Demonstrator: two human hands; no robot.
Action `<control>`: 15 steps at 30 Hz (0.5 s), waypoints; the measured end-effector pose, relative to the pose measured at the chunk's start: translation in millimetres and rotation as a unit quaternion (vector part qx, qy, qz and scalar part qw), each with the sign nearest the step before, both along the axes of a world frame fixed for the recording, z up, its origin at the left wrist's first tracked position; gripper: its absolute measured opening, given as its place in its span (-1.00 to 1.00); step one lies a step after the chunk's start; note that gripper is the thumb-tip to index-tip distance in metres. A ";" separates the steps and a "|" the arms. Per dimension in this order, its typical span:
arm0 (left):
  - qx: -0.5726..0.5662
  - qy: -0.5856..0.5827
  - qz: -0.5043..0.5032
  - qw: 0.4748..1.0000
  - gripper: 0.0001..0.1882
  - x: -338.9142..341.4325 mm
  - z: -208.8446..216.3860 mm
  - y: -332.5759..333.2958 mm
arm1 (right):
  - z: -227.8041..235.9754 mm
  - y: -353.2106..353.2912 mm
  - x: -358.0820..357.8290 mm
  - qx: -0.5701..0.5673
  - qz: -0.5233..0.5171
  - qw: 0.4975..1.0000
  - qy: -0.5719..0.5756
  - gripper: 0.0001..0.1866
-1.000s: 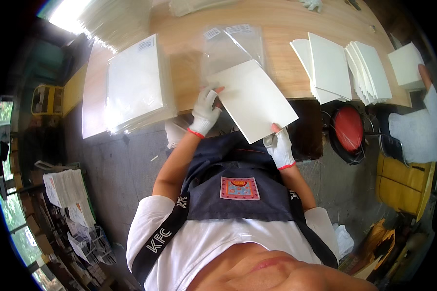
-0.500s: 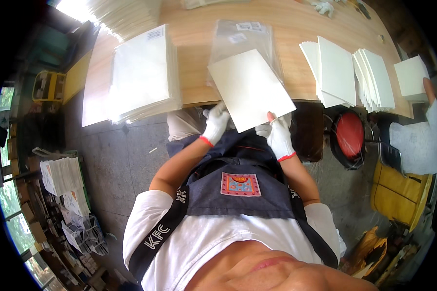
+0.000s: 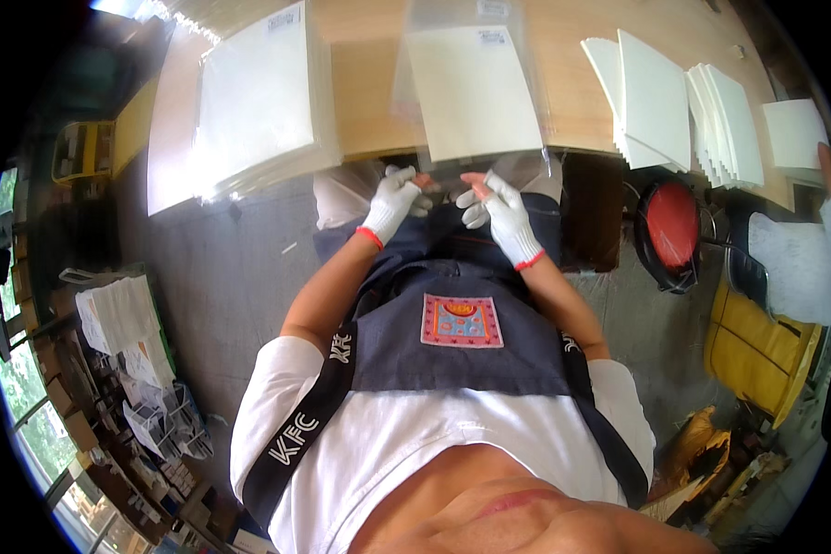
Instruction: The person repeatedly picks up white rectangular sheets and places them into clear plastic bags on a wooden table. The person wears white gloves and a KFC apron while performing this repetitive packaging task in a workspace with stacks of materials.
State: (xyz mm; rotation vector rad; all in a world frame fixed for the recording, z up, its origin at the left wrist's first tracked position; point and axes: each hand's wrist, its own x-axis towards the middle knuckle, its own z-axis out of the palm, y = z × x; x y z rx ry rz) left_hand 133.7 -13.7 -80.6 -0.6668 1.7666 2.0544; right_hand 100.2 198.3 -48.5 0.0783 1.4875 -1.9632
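A white rectangular board (image 3: 475, 97) lies inside a clear plastic bag (image 3: 535, 78) at the table's near edge. A small printed label shows at its far end. The bag's open end hangs slightly over the edge toward me. My left hand (image 3: 401, 201), in a white glove with bare fingertips, has its thumb and forefinger closed at the left of this loose film. On the other side my right hand (image 3: 502, 214), gloved the same way, pinches at the film too. The film between the fingertips is faint and hard to make out.
A stack of bagged white boards (image 3: 258, 102) stands on the wooden table (image 3: 365, 88) at left. Loose white boards (image 3: 654, 102) and another fanned pile (image 3: 725, 120) lie at right. A red-seated stool (image 3: 671, 222) stands on the floor. Another person's arm (image 3: 827, 166) shows at far right.
The board has moved away from me and now sits straight inside the bag. My hands have let go of it and come to the bag's near end. The view has shifted slightly.
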 end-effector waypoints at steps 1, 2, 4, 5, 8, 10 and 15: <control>-0.012 0.023 -0.001 1.000 -0.68 0.9 0.2 -2.4 | 5.0 -2.5 -1.8 0.073 0.050 0.993 0.080 -0.70; -0.020 0.027 0.000 0.999 -0.70 1.5 -0.1 -4.3 | 8.3 -5.7 -6.4 0.153 0.090 0.971 0.162 -0.72; -0.018 0.026 -0.015 0.999 -0.71 3.5 -1.9 -7.0 | 8.0 -20.7 -13.1 0.293 0.147 0.887 0.325 -0.79; -0.007 0.018 -0.006 1.000 -0.71 3.7 -3.2 -7.4 | 6.0 -27.8 -16.9 0.330 0.156 0.831 0.421 -0.81; 0.010 0.020 0.021 1.000 -0.72 2.5 -5.1 -8.3 | -1.1 -44.3 -24.0 0.416 0.180 0.680 0.576 -0.83; 0.001 0.001 0.023 1.000 -0.71 1.2 -4.0 -8.0 | -2.0 -52.5 -26.1 0.457 0.216 0.630 0.589 -0.82; 0.037 -0.005 0.071 0.997 -0.76 1.2 0.7 -3.5 | 5.3 -34.0 -32.7 0.229 0.198 0.718 0.627 -0.88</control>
